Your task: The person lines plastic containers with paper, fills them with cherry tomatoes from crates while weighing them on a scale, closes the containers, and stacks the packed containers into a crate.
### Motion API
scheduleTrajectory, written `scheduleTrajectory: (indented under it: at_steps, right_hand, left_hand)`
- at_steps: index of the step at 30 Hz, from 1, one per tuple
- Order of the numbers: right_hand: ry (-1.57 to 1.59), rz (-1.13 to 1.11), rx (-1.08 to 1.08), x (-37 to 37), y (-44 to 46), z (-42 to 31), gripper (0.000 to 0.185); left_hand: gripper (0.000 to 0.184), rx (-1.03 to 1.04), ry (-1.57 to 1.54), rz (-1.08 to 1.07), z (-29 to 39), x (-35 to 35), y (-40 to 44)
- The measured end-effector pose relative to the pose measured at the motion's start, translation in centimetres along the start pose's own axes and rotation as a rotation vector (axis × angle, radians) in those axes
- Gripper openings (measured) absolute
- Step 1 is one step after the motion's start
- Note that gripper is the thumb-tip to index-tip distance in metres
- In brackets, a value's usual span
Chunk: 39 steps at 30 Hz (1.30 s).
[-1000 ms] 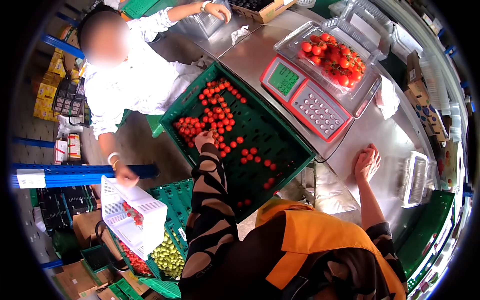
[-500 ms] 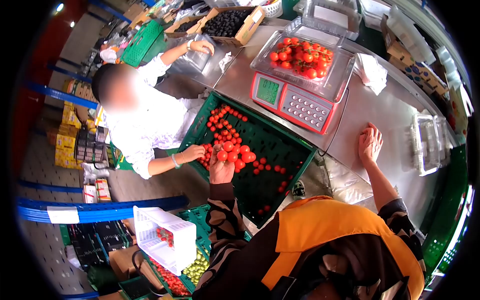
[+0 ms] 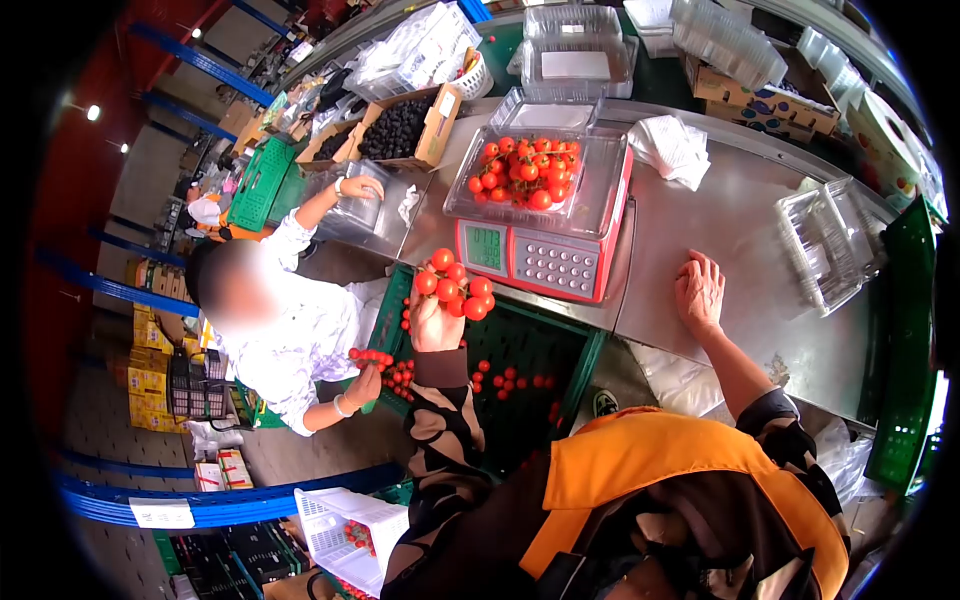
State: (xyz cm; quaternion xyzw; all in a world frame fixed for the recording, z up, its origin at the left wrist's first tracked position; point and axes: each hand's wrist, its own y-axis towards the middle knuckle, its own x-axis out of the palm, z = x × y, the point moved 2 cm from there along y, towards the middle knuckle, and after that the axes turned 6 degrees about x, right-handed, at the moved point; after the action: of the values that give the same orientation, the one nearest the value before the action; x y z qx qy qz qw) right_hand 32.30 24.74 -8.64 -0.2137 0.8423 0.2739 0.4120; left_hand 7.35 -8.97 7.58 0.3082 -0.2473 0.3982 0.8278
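My left hand [image 3: 432, 325] grips a cluster of cherry tomatoes [image 3: 450, 284], raised above the edge of a green crate [image 3: 590, 365]. Loose and clustered tomatoes [image 3: 507, 381] lie in that crate. Resting on the steel table [image 3: 660, 240], my right hand [image 3: 700, 292] has its fingers stretched out and holds nothing. Between the two hands stands a red scale [image 3: 555, 262] with a lit green display. On its pan sits an open clear plastic container [image 3: 462, 200] filled with vine tomatoes [image 3: 530, 172].
A co-worker [image 3: 290, 320] across the crate holds a small tomato bunch [image 3: 371, 357]. Empty clear containers [image 3: 825, 245] lie at the table's right, crumpled white paper [image 3: 672, 150] behind the scale. A cardboard box of dark fruit [image 3: 440, 125] stands at the back.
My left hand has lifted the tomato cluster from over the crate toward the scale. The co-worker's hand has come up out of the crate with a bunch. My view has shifted.
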Motion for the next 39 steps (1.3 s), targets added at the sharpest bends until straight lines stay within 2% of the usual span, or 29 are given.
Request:
scheduleTrajectory:
  at_steps: [2,4,8,9,10,13,14,16,17,21,24,25,26,29,30,32,34,37,38,39]
  right_hand:
    - [0.001,0.005,0.000,-0.1,0.0,0.0,0.013]
    - [0.001,0.008,-0.001,0.1,0.0,0.1,0.013]
    - [-0.004,0.003,-0.002,-0.1,0.0,-0.1,0.014]
    - [-0.006,0.003,-0.003,-0.2,0.0,-0.2,0.013]
    - [-0.003,0.007,-0.007,-0.2,0.0,-0.1,0.013]
    - [-0.004,0.020,-0.014,0.1,0.1,0.1,0.013]
    - [-0.002,0.019,-0.013,0.0,0.1,0.1,0.013]
    - [0.008,0.014,-0.007,-0.1,0.1,0.0,0.014]
    - [0.006,0.016,-0.009,-0.1,0.1,0.0,0.015]
    - [0.011,0.010,0.000,-0.3,0.1,-0.3,0.015]
    - [0.006,0.000,0.000,-0.4,0.1,-0.4,0.016]
    - [-0.001,-0.002,-0.003,-0.4,0.0,-0.4,0.016]
    - [-0.007,-0.006,-0.006,-0.4,0.1,-0.5,0.016]
    - [-0.029,-0.015,0.007,-0.2,0.1,-0.6,0.016]
    - [-0.033,-0.020,0.008,-0.2,-0.1,-0.7,0.016]
    - [-0.043,-0.017,0.005,-0.2,0.1,-0.8,0.015]
    - [-0.038,-0.015,0.006,-0.1,0.0,-0.6,0.014]
    - [-0.026,-0.017,-0.003,0.0,0.0,-0.4,0.014]
    - [-0.027,-0.022,-0.004,-0.1,-0.1,-0.4,0.015]
    - [-0.027,-0.027,-0.006,-0.1,0.0,-0.4,0.015]
  left_hand:
    - [0.025,0.083,0.202,0.125,0.5,2.5,3.1]
    - [0.020,0.084,0.448,0.018,1.1,4.6,7.5]
    - [0.007,0.272,1.057,-0.059,-1.2,3.0,16.9]
    - [0.007,0.445,1.331,-0.197,-2.0,3.6,18.5]
    - [0.011,0.583,1.461,-0.290,-2.4,6.6,18.1]
    - [0.014,0.407,1.489,-0.670,-5.1,7.5,18.8]
    - [0.013,0.338,1.600,-0.795,-5.3,7.6,18.4]
    - [0.011,0.462,1.877,-0.996,-5.1,8.2,17.4]
    - [0.013,0.536,1.864,-0.998,-5.4,7.5,17.0]
    - [0.017,0.633,1.625,-0.797,-6.4,4.1,16.2]
    - [0.020,0.598,1.432,-0.629,-7.6,1.5,15.1]
    - [0.024,0.642,1.477,-0.633,-7.1,2.2,14.3]
    - [0.022,0.616,1.368,-0.617,-7.2,2.1,13.9]
    - [0.019,0.648,1.305,-0.574,-8.6,1.0,14.4]
    - [0.024,0.649,1.383,-0.612,-8.8,0.5,14.5]
    - [0.030,0.597,1.419,-0.536,-8.6,1.5,14.5]
    - [0.032,0.721,1.451,-0.474,-7.1,3.2,13.7]
    - [0.026,0.885,1.498,-0.201,-2.6,3.7,11.4]
    - [0.023,0.911,1.518,-0.078,-0.8,2.8,10.0]
    - [0.020,0.858,1.389,0.083,0.6,1.1,8.2]
